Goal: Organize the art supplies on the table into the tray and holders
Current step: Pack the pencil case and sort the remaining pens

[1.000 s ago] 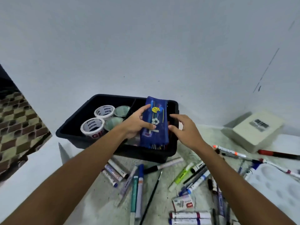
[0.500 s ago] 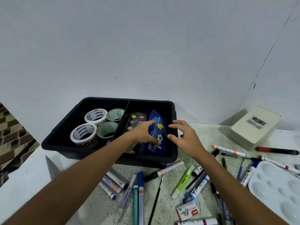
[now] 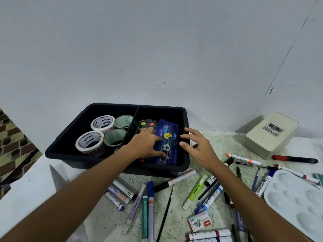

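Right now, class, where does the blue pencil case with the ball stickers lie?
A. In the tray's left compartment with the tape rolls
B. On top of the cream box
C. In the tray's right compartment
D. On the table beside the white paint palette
C: the blue pencil case lies in the right compartment of the black tray, across the divider from the tape rolls.
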`<state>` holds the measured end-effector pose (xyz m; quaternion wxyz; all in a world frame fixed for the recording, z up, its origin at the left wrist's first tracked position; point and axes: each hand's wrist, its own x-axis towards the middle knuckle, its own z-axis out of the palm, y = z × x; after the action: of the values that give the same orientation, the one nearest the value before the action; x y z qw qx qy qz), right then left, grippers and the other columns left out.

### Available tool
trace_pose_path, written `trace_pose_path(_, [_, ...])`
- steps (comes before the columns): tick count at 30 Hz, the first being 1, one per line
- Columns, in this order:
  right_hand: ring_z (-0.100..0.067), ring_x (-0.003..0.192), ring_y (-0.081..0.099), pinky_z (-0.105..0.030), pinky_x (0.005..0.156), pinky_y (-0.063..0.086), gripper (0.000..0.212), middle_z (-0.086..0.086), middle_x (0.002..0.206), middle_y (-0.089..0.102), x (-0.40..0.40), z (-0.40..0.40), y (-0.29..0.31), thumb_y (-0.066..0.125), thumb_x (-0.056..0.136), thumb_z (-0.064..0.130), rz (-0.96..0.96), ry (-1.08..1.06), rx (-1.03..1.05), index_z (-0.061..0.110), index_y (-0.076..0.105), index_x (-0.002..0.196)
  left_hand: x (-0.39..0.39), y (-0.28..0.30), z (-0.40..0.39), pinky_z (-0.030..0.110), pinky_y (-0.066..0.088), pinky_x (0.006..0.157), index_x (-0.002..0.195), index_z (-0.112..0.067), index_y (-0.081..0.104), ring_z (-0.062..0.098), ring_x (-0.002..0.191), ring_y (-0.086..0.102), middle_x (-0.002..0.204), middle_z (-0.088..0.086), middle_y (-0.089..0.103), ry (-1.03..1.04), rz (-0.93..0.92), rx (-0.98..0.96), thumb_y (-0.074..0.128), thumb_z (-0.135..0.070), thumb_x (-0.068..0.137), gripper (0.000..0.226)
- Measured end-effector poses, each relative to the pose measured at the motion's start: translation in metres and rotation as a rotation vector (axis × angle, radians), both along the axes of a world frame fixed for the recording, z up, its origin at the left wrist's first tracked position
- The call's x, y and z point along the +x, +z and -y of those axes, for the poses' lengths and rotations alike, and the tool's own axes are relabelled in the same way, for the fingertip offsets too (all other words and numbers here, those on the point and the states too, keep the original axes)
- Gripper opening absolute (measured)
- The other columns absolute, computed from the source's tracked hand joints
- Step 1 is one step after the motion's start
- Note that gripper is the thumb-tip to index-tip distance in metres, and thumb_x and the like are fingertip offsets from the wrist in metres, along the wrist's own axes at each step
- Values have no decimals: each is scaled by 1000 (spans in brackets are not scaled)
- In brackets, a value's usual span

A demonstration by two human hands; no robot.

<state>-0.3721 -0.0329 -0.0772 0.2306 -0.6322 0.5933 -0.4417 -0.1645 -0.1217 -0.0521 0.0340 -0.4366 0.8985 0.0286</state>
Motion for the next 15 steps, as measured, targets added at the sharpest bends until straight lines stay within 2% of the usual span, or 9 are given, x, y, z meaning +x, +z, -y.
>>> trace_pose_path(4, [-2,131,39,-45,103,43,27,17,141,44,-4,-1,-4,62,90,39,-25,20,9,31,66,116,7,-6,0,38,41,97,141,-30,44,26,120,37,121,8,40,-15,-33,-21,55,-72,77,77])
trace_pose_path(6, [-3,133,37,-48,104,41,30,20,143,41,-5,-1,-5,59,91,43,-52,29,19,33,64,119,9,-8,1,40,39,100,140,-31,45,27,123,35,125,8,40,-16,-46,-7,55,-71,78,75])
trace_pose_path(9, [-4,137,32,-45,109,36,38,20,150,34,-9,-4,-5,52,95,46,-122,60,44,33,57,130,9,-9,3,42,37,104,139,-31,46,28,128,31,131,9,39,4,-45,28,57,-67,80,70])
trace_pose_path(11, [-5,139,29,-39,113,30,42,19,154,27,-11,-6,-4,46,97,46,-175,97,74,34,50,137,5,-7,3,42,38,103,137,-30,48,28,125,34,126,9,42,15,-72,44,60,-62,82,65])
trace_pose_path(13, [-7,141,27,-37,113,30,46,13,156,26,-16,-11,1,45,98,44,-221,117,101,31,43,142,-3,-3,-1,41,41,98,137,-27,48,27,115,43,116,7,45,-4,-224,28,65,-50,84,61])
trace_pose_path(15, [-12,137,35,-37,110,36,51,5,154,33,-27,-21,7,51,97,41,-258,103,109,27,39,145,-16,5,-10,39,44,94,137,-20,49,26,105,50,110,6,49,-40,-454,-21,69,-36,84,58])
